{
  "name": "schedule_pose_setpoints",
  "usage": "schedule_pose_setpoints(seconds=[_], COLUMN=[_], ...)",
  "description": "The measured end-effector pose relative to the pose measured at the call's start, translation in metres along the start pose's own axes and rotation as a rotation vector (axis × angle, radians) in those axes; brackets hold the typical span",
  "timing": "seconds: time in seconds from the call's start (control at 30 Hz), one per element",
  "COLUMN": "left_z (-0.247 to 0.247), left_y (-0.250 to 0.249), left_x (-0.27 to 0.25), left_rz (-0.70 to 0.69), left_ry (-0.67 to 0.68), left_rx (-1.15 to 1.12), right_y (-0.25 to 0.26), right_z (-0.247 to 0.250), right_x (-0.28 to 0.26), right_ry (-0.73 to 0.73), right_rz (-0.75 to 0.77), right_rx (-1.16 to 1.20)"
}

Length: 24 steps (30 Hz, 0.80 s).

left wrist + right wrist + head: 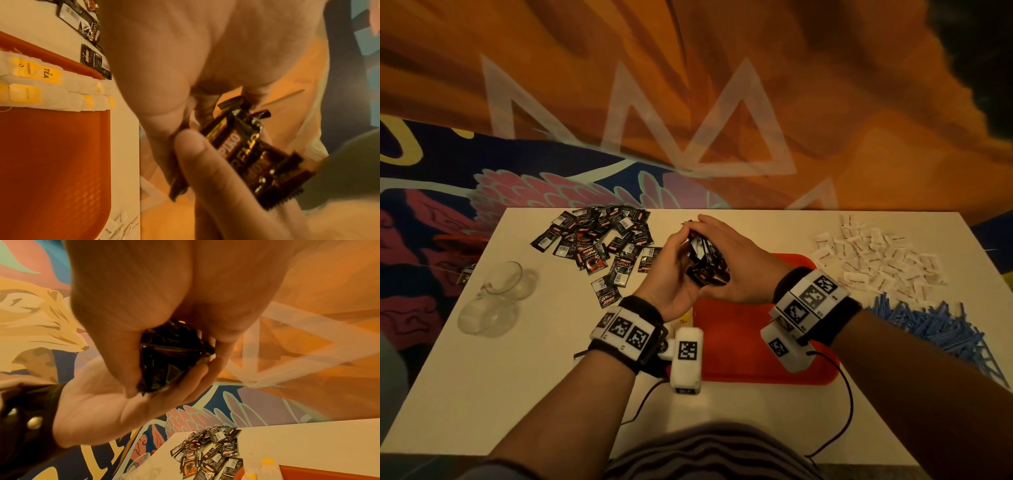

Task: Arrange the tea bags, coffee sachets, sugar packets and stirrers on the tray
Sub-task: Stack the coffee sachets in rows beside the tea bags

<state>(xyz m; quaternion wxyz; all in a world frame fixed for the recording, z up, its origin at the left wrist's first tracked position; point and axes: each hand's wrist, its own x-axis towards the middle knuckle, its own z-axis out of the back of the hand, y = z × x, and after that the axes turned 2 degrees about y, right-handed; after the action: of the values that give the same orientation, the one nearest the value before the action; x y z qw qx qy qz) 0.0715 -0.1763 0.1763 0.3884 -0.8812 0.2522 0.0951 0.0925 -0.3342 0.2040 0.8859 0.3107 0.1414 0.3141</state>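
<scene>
Head view: a white counter (482,394) fills the lower half of the frame, with a patterned orange and blue wall behind it. At centre, above the far part of a red tray (739,342), the left hand (671,274) and right hand (739,263) meet around a bundle of black coffee sachets (705,260). Both hands curl around the bundle, so each grip is grasping the sachets.

A loose pile of coffee sachets (599,243) lies on the counter at upper left of centre. White sugar packets (876,260) are scattered at the right, and blue stirrers (935,325) are heaped just below them. A clear glass mug (496,294) lies on its side at the left.

Left wrist view: yellow-labelled tea bags (37,76) sit in rows on the tray (51,162) at the left of the frame. A thumb (197,155) presses on the bundle (246,149) at centre right.

Right wrist view: the bundle (170,356) sits dark between both palms at centre, with the loose pile (209,451) on the counter below.
</scene>
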Motion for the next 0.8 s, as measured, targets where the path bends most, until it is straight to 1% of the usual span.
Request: schedule_pose_setpoints(seconds=[0.1,0.2,0.33,0.43,0.53,0.63,0.7,0.8], left_z=[-0.002,-0.002,-0.001,-0.001,-0.001,-0.002,-0.001,0.0], left_y=[0.005,0.007,0.004,0.003,0.004,0.008,0.01,0.008], left_x=[0.0,-0.003,-0.006,-0.007,-0.007,-0.009,-0.009,-0.007], left_rz=[-0.043,-0.063,-0.014,0.013,0.042,0.017,-0.002,0.034], left_ry=[0.011,0.035,0.001,-0.044,-0.045,-0.04,-0.029,-0.016], left_rx=[-0.016,-0.069,-0.149,-0.105,-0.064,-0.154,-0.214,-0.161], right_y=[0.002,0.005,0.006,0.005,0.006,0.012,0.014,0.013], right_z=[0.001,0.003,0.003,0.0,-0.001,-0.001,-0.001,0.001], right_x=[0.001,0.002,0.001,0.0,-0.002,-0.003,-0.003,-0.003], right_ry=[0.007,-0.007,0.034,0.045,0.082,0.062,0.052,0.044], right_rz=[-0.001,0.041,0.03,0.041,0.011,0.045,0.055,0.037], right_rx=[0.025,0.037,0.034,0.034,0.052,0.079,0.046,-0.107])
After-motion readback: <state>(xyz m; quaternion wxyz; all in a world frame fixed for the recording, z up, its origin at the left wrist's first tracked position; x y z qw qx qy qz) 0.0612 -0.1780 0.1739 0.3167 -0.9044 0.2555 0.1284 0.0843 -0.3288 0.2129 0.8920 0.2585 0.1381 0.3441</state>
